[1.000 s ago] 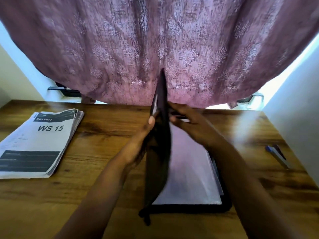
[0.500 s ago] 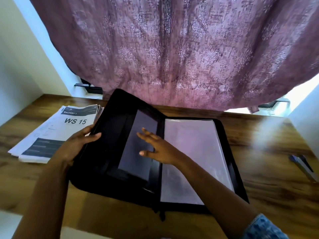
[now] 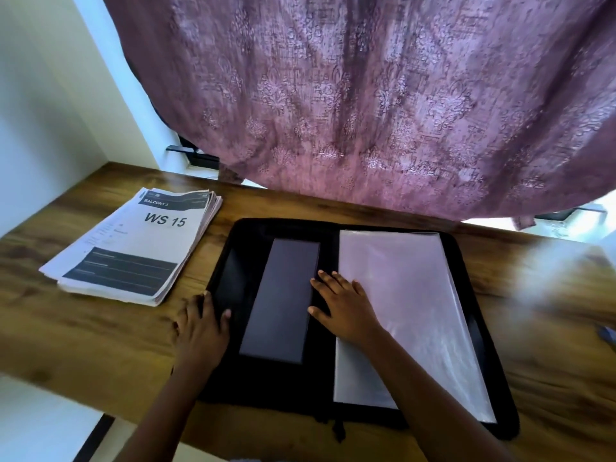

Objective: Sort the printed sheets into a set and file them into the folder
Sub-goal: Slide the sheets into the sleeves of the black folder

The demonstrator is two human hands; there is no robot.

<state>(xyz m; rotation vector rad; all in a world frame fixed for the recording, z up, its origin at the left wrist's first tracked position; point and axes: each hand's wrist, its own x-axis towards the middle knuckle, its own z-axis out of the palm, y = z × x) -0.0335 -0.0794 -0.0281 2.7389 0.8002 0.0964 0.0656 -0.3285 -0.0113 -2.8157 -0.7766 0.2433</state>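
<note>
A black zip folder (image 3: 246, 378) lies open flat on the wooden table (image 3: 83, 331). Its left cover carries a dark grey pocket panel (image 3: 281, 300); its right half holds clear plastic sleeves (image 3: 420, 305). My left hand (image 3: 201, 325) rests flat on the folder's left edge, fingers spread. Near the spine, my right hand (image 3: 343, 303) presses palm down, partly on the sleeves. A stack of printed sheets (image 3: 133, 248), its top page headed "WS 15", lies on the table to the left of the folder, touched by neither hand.
A mauve patterned curtain (image 3: 366, 105) hangs over the table's far edge. A pale wall (image 3: 50, 111) closes off the left side. A blue object (image 3: 607, 335) shows at the right edge of the table. The table's near edge runs diagonally at lower left.
The folder's left cover, upright a second ago, has been swung down flat on the table. My left hand slid to the cover's edge; my right hand settled near the spine.
</note>
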